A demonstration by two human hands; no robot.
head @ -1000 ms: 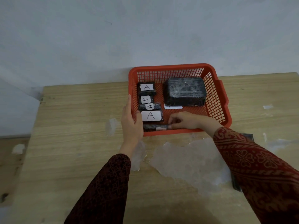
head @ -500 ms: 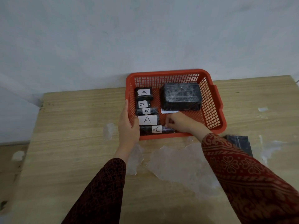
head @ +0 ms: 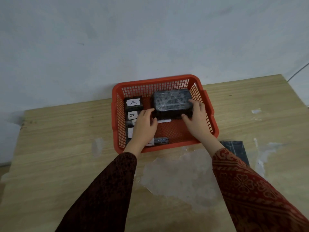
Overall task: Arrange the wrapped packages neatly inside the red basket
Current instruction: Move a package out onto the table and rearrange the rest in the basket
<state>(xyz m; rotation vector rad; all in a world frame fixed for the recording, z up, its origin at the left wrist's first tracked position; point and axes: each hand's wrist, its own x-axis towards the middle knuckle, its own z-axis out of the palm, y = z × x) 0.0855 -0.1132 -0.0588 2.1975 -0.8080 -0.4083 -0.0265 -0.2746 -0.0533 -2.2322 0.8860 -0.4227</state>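
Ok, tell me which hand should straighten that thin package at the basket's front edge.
Left, probably. The left hand already reaches over the small labelled packages, and its wrist passes right beside the thin package. The right hand sits farther off, gripping the large package at its right corner.

Left hand covers lower labelled packages; dark flat object half behind right sleeve; surface cropped below.
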